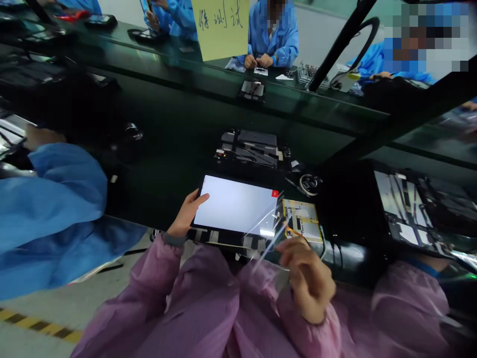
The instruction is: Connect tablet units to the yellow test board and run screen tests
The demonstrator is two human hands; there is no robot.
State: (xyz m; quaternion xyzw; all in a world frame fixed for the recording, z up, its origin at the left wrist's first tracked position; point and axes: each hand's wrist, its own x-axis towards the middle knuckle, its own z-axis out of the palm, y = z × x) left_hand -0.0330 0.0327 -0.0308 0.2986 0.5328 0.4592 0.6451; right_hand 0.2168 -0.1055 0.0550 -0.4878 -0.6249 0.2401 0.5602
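Note:
My left hand (187,215) grips the left edge of a tablet screen (234,206), thumb on the front and fingers behind. The screen is lit plain white, with a small red tab (275,194) at its upper right corner. Closed in a pinch, my right hand (307,278) is blurred at the lower right of the screen. Between its fingertips is a corner of clear film (266,248), which stretches over the screen's right side; how much of it touches the glass I cannot tell. A battery pack (302,220) with yellow edging lies to the right of the screen.
Behind the screen lie opened device parts (253,146) and a coiled cable (309,184). More opened devices (404,209) sit at the right. A yellow paper sign (222,27) hangs ahead. Co-workers sit across the bench, and blue (55,199) and pink (410,303) sleeves flank me.

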